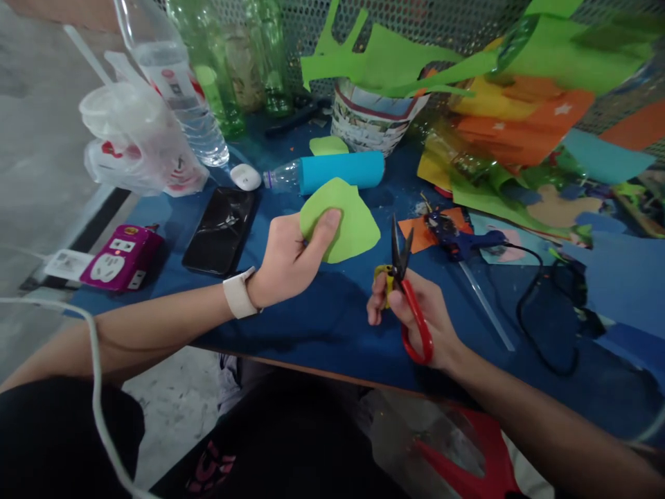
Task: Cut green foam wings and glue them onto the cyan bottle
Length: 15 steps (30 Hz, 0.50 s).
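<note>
My left hand (291,260) pinches a rounded piece of light green paper (353,225) between thumb and fingers, held over the table. To its right, my right hand (431,312) grips scissors (400,260) with one red and one yellow handle. Their blades point up and away from me, slightly parted, and do not touch the paper. Just behind the paper lies a small plastic bottle wrapped in blue (337,173). Another green cut piece (329,145) rests beyond that bottle.
On the left are a phone (221,232), a white case (245,177), a purple power adapter (122,256), a bagged cup (135,138) and a water bottle (179,90). On the right lie a blue glue gun (457,239) with its cord and coloured sheets (524,132). A bucket (374,121) stands behind.
</note>
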{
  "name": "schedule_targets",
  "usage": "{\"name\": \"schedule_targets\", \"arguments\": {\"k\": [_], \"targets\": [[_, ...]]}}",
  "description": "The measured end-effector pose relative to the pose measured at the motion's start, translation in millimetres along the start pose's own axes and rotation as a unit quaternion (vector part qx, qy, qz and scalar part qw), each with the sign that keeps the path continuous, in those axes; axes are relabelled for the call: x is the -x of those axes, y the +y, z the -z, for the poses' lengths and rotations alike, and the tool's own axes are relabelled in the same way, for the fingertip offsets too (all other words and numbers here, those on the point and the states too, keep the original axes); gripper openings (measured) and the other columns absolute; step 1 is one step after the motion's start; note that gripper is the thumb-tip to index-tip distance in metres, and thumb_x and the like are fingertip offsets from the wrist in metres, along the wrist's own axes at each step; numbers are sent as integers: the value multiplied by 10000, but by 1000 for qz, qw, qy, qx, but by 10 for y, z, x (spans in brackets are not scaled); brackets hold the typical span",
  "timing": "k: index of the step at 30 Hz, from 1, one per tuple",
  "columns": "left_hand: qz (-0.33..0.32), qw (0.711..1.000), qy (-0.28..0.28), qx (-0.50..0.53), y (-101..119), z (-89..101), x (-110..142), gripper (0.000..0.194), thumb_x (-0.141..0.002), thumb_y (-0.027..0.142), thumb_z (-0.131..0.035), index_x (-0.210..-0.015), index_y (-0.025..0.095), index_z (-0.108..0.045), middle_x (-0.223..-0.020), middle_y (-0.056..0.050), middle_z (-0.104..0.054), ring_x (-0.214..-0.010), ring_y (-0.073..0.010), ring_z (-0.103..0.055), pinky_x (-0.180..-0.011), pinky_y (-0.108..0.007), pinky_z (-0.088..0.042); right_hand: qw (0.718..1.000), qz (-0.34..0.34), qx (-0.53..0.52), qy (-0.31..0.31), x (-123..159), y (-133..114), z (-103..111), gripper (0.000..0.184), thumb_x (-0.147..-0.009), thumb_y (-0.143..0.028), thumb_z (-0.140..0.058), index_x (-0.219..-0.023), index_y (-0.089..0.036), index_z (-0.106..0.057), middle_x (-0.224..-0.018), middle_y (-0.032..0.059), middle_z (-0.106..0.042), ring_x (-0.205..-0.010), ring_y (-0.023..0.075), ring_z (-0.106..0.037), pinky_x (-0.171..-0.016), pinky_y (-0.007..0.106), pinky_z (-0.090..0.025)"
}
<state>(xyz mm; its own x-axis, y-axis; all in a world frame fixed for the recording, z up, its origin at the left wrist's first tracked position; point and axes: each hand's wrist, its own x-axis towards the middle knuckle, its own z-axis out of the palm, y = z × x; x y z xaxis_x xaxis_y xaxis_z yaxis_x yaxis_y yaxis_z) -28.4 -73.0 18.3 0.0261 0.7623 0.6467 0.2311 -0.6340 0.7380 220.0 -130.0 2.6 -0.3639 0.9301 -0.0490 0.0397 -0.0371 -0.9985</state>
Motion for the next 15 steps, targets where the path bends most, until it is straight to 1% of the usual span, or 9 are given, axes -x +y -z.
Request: {"name": "schedule_targets", "arguments": {"k": [3, 5, 6, 8, 11, 15], "targets": [[-66, 998, 3, -10, 24, -4, -37, 691, -1257, 489, -613, -654, 226, -400, -508, 60, -340, -422, -63, -351, -416, -268, -249, 1000, -14, -21, -1, 28, 34, -115, 546, -1071, -758, -836, -1021, -228, -713, -775, 1, -725, -636, 187, -755, -636, 333, -602], [-103, 995, 14, -11, 26, -4, -57, 658, -1250, 382, -632, -666, 221, -376, -514, 70, -318, -414, -49, -318, -410, -262, -226, 999, -22, -35, 0, 18, 61, -168, 535, -1081, -743, -833, -1022, -226, -705, -759, -11, -709, -615, 186, -765, -626, 329, -609], [-110, 994, 20, -11, 25, -2, -62, 647, -1248, 362, -636, -672, 221, -376, -519, 71, -321, -416, -48, -318, -411, -261, -226, 999, -22, -42, 0, 10, 67, -190, 540, -1079, -745, -835, -1015, -226, -700, -756, -17, -697, -604, 184, -765, -614, 325, -606], [-106, 994, 25, -14, 20, 8, -62, 640, -1254, 378, -625, -683, 223, -381, -531, 68, -336, -427, -55, -329, -420, -269, -234, 998, -19, -53, 0, -3, 63, -226, 553, -1067, -751, -845, -994, -225, -691, -768, -25, -676, -593, 178, -768, -595, 318, -602], [-103, 994, 12, -15, 2, 28, -56, 630, -1262, 379, -608, -695, 220, -387, -537, 69, -339, -435, -58, -325, -433, -278, -225, 998, -14, -63, 7, -7, 32, -264, 567, -1046, -746, -875, -951, -224, -676, -764, -37, -645, -568, 164, -762, -568, 300, -585], [-135, 991, -1, -7, -39, 37, -72, 605, -1246, 307, -635, -701, 218, -389, -531, 79, -323, -425, -49, -311, -433, -275, -209, 998, -21, -60, 9, 5, -5, -283, 589, -1032, -761, -881, -924, -220, -674, -699, -40, -639, -539, 166, -757, -545, 285, -578]]}}
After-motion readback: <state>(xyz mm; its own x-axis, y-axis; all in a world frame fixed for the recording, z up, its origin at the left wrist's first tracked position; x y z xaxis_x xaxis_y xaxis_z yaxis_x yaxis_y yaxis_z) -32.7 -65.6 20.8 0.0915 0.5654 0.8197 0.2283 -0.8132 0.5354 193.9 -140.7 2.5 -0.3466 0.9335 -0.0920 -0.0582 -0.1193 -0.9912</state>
